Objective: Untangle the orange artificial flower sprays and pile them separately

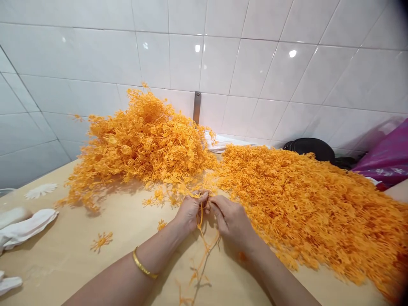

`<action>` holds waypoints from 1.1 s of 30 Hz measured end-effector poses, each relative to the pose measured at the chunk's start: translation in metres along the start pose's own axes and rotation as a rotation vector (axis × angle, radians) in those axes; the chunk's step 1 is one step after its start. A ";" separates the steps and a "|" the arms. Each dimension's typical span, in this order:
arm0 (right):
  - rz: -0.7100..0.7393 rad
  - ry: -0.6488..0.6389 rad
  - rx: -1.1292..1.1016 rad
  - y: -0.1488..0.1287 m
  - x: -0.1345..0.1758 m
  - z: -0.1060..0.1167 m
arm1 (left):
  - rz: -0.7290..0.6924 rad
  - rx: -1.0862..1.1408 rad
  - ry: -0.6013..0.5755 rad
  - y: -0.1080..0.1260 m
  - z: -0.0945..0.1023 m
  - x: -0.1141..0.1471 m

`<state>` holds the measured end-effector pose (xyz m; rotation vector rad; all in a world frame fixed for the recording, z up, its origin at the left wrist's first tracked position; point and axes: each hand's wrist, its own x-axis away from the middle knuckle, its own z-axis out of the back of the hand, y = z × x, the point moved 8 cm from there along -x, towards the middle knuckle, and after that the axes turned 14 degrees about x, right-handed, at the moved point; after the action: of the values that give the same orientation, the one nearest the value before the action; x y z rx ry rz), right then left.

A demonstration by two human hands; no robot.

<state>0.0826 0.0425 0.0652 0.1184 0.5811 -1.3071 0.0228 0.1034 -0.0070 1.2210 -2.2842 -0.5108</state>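
Observation:
My left hand [190,209], with a gold bangle [143,264] on the wrist, pinches an orange plastic flower stem [201,248] near its upper end. The branching stem hangs from the fingers toward the table's front edge. Close against it, my right hand [232,216] has thumb and fingertips pressed together at the stem's top; what exactly lies between those fingers is too small to make out. Loose orange plastic flower pieces [159,195] lie just beyond my left hand, and a single orange piece [102,241] rests apart on the left.
A tall heap of orange flower sprays [143,144] stands at the back left. A wide pile of loose flower pieces [312,204] covers the right. White gloves [30,227] lie at left. A black round object [309,148] and a purple bag [387,155] sit near the tiled wall [223,63].

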 end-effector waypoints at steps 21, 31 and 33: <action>-0.673 -0.220 -1.194 0.050 0.011 -0.044 | -0.150 -0.102 -0.092 0.012 -0.005 0.002; -0.493 -0.091 -0.799 0.046 0.003 -0.033 | -0.137 -0.259 -0.079 0.003 -0.014 0.006; -0.463 0.008 -0.609 0.052 0.000 -0.021 | -0.123 -0.240 -0.095 0.001 -0.018 0.008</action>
<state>0.1238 0.0653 0.0350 -0.5407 1.0286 -1.5119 0.0289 0.0959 0.0101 1.2440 -2.1565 -0.8778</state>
